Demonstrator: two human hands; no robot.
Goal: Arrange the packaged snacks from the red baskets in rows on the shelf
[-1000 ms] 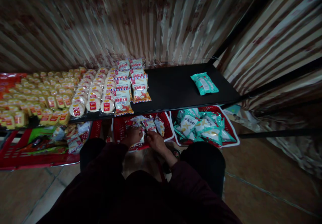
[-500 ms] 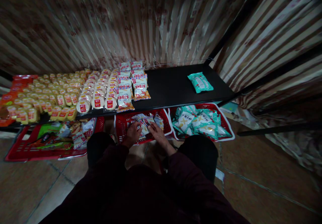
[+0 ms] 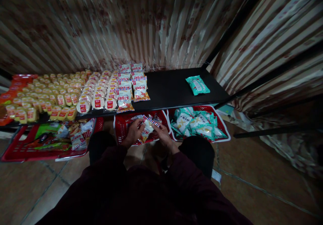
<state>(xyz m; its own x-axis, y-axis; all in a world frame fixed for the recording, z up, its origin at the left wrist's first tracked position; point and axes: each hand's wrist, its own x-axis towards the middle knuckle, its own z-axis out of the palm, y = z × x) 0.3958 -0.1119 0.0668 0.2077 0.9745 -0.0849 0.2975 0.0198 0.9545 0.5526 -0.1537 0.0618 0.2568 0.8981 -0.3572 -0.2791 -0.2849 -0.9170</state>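
Over the middle red basket (image 3: 120, 123) I hold a small white-and-orange snack bag (image 3: 148, 129) with a blue-striped edge. My right hand (image 3: 163, 134) pinches its upper right corner. My left hand (image 3: 135, 131) is closed at the bag's left side, its fingertips partly hidden. More snack bags (image 3: 157, 115) lie in the basket beneath, partly covered by my hands. On the black shelf (image 3: 166, 88) just above, similar striped bags (image 3: 140, 89) lie in two columns, overlapping from front to back.
Left of the striped bags stand rows of round white packaged cakes (image 3: 98, 102), yellow packaged cakes (image 3: 63, 114) and orange packs (image 3: 8, 98). A teal bag (image 3: 198, 85) lies on the shelf's right. Red baskets hold teal bags (image 3: 202, 120) and mixed snacks (image 3: 52, 137). Black posts (image 3: 267, 130) stand right.
The snack bag has come up out of the basket between my hands and is now more fully visible. My right hand has shifted slightly right. The view has turned a little.
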